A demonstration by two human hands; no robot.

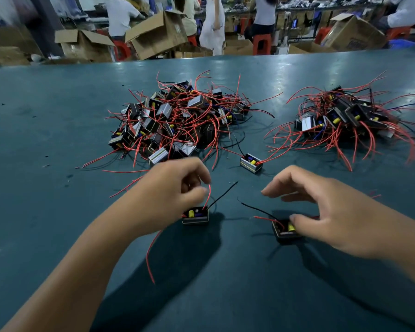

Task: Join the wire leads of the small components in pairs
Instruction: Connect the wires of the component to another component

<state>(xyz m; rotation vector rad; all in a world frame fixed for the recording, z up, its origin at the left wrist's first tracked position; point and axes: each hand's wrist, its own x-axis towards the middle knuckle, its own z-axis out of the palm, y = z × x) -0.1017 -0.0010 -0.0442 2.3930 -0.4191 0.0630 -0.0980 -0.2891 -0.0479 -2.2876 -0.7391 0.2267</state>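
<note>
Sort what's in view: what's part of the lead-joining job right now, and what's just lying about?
In the job:
- left hand, pinching a red lead
- left component
- right hand, thumb on the right component
- their black leads

Lying about:
- single component
- big pile
- smaller pile
- cardboard boxes

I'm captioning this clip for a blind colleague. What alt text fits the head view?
Two bare hands work over a green table: the left hand pinches a red lead rising from one small component, while the right hand touches a second component. Behind lie a lone component and two tangled piles.
</note>
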